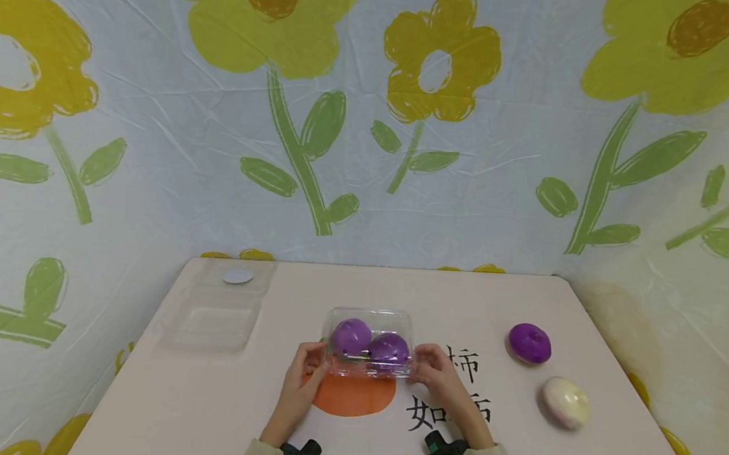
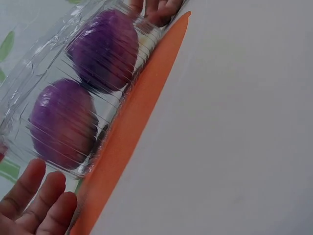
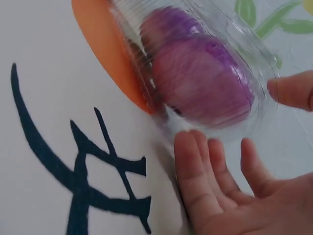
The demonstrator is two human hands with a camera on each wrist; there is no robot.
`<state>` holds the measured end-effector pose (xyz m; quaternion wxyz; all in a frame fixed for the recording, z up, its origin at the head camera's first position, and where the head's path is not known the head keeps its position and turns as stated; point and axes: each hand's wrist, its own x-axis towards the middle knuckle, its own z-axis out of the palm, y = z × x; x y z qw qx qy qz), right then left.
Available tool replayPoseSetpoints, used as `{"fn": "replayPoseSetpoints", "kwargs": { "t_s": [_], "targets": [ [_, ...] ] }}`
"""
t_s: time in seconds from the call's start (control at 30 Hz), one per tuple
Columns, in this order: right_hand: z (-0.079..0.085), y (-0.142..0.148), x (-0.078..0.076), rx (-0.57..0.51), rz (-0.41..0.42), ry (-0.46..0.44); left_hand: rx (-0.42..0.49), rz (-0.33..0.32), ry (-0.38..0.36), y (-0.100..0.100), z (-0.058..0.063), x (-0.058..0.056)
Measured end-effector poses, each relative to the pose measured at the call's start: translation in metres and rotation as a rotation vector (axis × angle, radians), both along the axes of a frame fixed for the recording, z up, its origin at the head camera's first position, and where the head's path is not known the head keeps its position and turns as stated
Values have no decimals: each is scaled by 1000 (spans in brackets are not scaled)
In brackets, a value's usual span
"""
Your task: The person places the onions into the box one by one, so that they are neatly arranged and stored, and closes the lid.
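A clear plastic clamshell box [image 1: 371,317] stands at the table's near middle with two purple onions [image 1: 350,336] [image 1: 388,348] inside. My left hand [image 1: 311,363] is at the box's left end; in the left wrist view its straight fingers [image 2: 41,198] lie just off the corner of the box [image 2: 46,46], beside the nearer onion [image 2: 61,122]. My right hand [image 1: 426,365] is at the right end. Its fingers [image 3: 195,166] are spread beside the box wall [image 3: 257,54] and the thumb [image 3: 293,90] reaches the upper edge. Neither hand curls round the box.
A loose purple onion [image 1: 529,343] and a white onion [image 1: 565,402] lie to the right. An empty clear box [image 1: 217,319] with a round sticker [image 1: 238,276] sits far left. An orange disc [image 1: 354,398] and black characters [image 1: 447,410] are printed on the table.
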<state>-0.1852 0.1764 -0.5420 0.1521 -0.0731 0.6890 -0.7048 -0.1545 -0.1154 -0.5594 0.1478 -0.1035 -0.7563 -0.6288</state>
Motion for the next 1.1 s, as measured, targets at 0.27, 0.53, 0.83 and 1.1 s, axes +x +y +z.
{"fn": "replayPoseSetpoints", "kwargs": {
  "t_s": [0.27,0.53,0.83,1.1],
  "targets": [
    [-7,6,0,-88,153,-77,249,-169,-313,-2,-14,-6],
    [-14,6,2,-175,210,-104,512,-379,-603,-5,-8,-3],
    [-12,3,3,-203,204,-66,574,-330,-589,-1,-8,-2],
    [-13,1,0,-162,183,-61,566,-240,-568,5,-10,-6]
  ]
}}
